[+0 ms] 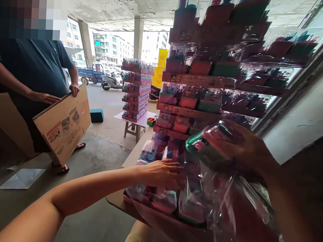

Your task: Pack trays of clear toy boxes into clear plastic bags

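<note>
My right hand [236, 145] is wrapped round a clear-topped packaged item with a green rim [200, 144], held tilted above the tray and blurred by motion. My left hand [161, 173] lies with its fingers stretched out over clear packages in the near tray [152, 209], its fingertips close to their tops. Pink and green items [191, 208] under clear plastic covers fill this tray. Thin clear plastic film [224, 209] hangs below my right hand. Behind the near tray rises a tall stack of pink display trays [188, 109] with similar packages.
At the left a person in a dark shirt [38, 65] holds a flat cardboard box [67, 124]. Further back, a second stack of trays [137, 88] stands on a stool [133, 130]. A blue block [96, 115] lies on the floor. A wall [306, 113] slants along the right.
</note>
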`<action>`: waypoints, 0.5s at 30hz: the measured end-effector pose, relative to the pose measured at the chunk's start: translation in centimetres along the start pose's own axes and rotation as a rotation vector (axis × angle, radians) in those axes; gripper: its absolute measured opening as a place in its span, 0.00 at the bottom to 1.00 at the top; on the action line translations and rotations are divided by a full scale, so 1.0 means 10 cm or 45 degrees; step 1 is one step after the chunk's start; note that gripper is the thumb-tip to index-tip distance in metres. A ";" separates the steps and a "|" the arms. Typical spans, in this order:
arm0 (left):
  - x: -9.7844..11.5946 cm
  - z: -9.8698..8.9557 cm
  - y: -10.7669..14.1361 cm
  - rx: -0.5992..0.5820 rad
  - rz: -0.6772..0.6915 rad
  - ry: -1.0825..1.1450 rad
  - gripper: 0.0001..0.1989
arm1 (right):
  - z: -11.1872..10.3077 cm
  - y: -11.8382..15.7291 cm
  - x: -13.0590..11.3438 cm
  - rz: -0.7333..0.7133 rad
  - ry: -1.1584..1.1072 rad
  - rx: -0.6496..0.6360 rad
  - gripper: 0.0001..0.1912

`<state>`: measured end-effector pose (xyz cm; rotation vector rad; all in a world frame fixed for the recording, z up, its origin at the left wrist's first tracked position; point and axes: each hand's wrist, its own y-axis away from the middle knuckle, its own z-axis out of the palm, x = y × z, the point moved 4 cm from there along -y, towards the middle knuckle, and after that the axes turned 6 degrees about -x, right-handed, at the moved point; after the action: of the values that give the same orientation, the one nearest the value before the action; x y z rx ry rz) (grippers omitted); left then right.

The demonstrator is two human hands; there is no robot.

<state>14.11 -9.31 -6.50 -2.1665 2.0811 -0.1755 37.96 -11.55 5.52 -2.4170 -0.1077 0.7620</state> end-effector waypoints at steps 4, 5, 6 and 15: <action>0.05 -0.05 0.01 0.062 0.068 -0.094 0.19 | 0.47 -0.29 -0.44 -0.121 0.124 -0.395 0.36; 0.07 -0.06 0.02 0.077 0.074 -0.128 0.19 | 0.58 -0.32 -0.45 -0.097 0.145 -0.509 0.36; 0.09 -0.07 0.03 0.084 0.080 -0.167 0.17 | 0.66 -0.33 -0.43 -0.068 0.159 -0.604 0.36; 0.38 -0.16 0.28 0.137 -0.033 -0.215 0.16 | 0.70 -0.28 -0.33 -0.092 0.284 -0.682 0.38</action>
<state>11.24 -13.22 -5.49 -2.0698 1.9080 -0.1004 31.67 -6.38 4.13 -2.9656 -0.3457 0.4643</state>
